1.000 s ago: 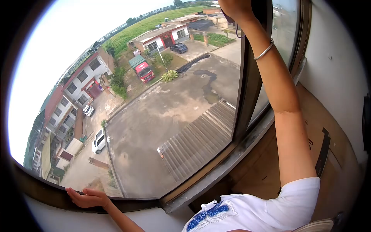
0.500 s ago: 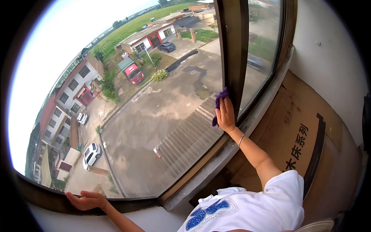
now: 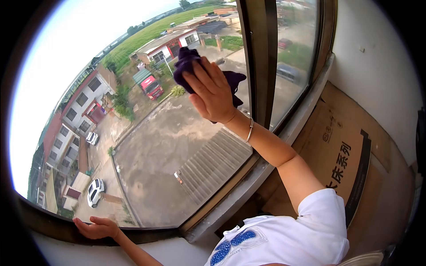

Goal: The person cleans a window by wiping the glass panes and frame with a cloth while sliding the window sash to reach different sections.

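Upper centre: right hand (image 3: 212,91) holds purple cloth (image 3: 187,60) under flat fingers, likely for even pressure on pane (image 3: 151,177) | lower left: left hand (image 3: 96,228) released, likely bracing.

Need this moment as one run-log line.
right hand: fingers extended over purple cloth, at window pane | left hand: open, palm up, at lower window frame | nearby: cardboard with dark lettering

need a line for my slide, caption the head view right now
Right hand pressing a purple cloth to the window pane above a paved yard
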Demonstrator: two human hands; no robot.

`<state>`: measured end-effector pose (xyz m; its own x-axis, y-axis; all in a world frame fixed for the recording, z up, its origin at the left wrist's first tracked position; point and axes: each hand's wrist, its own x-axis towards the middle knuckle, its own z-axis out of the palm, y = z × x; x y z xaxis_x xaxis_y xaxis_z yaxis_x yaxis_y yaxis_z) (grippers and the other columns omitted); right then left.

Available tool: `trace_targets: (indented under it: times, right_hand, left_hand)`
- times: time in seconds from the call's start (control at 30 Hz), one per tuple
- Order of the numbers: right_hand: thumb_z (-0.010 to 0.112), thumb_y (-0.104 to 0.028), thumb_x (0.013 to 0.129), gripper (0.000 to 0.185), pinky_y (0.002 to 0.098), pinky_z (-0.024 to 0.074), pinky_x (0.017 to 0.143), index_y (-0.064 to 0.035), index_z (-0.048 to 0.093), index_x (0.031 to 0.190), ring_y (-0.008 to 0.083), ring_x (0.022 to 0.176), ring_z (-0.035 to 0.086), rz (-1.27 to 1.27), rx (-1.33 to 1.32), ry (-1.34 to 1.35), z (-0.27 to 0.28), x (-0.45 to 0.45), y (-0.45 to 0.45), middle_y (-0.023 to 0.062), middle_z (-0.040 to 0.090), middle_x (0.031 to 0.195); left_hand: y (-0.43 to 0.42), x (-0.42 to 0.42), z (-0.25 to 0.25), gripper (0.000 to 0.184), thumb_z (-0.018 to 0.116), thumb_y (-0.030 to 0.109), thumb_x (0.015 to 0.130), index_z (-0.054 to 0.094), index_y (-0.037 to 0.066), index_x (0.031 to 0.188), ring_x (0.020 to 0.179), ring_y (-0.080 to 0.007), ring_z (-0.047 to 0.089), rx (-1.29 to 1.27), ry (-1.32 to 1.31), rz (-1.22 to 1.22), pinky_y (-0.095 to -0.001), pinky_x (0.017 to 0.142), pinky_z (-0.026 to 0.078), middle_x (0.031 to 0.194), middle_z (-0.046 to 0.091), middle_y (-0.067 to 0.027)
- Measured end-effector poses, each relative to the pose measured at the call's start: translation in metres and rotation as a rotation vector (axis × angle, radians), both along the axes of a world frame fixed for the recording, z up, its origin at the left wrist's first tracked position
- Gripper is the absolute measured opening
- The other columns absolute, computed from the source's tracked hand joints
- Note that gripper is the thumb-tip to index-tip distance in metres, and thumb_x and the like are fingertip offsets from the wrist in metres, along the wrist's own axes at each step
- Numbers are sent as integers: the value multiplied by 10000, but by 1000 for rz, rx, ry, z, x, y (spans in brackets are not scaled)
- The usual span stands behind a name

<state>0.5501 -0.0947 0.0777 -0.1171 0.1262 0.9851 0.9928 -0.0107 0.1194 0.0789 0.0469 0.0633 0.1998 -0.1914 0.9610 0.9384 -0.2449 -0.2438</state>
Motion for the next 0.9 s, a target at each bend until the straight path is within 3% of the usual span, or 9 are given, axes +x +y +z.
trace_targets:
  times: [0.1,0.23,0.4,0.57,0.67,0.7,0.77,0.83,0.9]
  right_hand:
    - [507,-272,920,416,424,255,1130,-173,538,1323,252,1360,364,139,-187,-346,-53,-47,11,25,447,1429]
    - [428,-157,932,473,369,149,1174,-210,426,1402,168,1418,257,265,-512,-820,-161,-49,6,-55,351,1493]
    - [454,-148,908,493,354,165,1179,-221,430,1394,141,1407,270,246,-715,-944,-197,7,-22,-83,356,1486]
    - [483,-184,901,408,389,212,1167,-301,539,1288,139,1356,366,-86,-533,-633,-87,68,-53,-88,467,1391]
    - [543,-21,844,370,445,350,1058,-132,608,1191,304,1257,477,-185,-78,-198,17,86,-40,95,534,1313]
    - [525,-38,905,369,431,345,1064,-40,558,1273,373,1263,453,-155,67,-126,50,99,-30,195,505,1341]
    - [530,-52,907,386,408,368,1045,-38,547,1292,381,1248,464,-29,211,-22,125,98,-13,186,501,1352]
    - [401,-53,957,440,392,279,1110,16,401,1392,355,1349,357,-79,184,-45,140,46,-2,219,384,1443]
    - [452,-52,936,407,404,298,1097,5,477,1338,361,1330,384,59,183,-166,133,-7,16,202,408,1435]
  left_hand:
    - [1,1,-2,412,394,244,1004,445,-42,1295,1144,-361,537,-16,-21,-19,-455,957,419,1295,522,-200]
    - [-9,12,-6,435,374,218,1006,379,-51,1348,1260,-355,438,-99,-3,-93,-449,1042,360,1380,415,-217]
    - [-17,14,-10,452,363,230,1009,358,-49,1365,1304,-350,381,-164,-6,-155,-446,1066,326,1409,364,-219]
    - [-14,8,-24,470,356,244,1011,356,-52,1376,1327,-345,348,-210,23,-182,-446,1090,304,1436,312,-218]
    - [-6,3,-29,484,340,275,1013,368,-50,1370,1326,-343,353,-179,19,-193,-455,1093,307,1425,331,-217]
    - [-5,2,-31,488,333,285,1014,372,-51,1367,1325,-344,357,-164,19,-206,-457,1093,308,1420,338,-217]
    - [-3,0,-36,492,319,296,1015,383,-51,1358,1322,-345,362,-175,8,-196,-459,1095,307,1415,348,-216]
    - [0,-2,-37,487,319,295,1015,389,-53,1349,1314,-350,372,-168,4,-219,-463,1094,308,1405,358,-214]
    - [1,-2,-37,488,316,301,1015,394,-52,1343,1307,-350,379,-166,-5,-224,-465,1093,311,1399,365,-214]
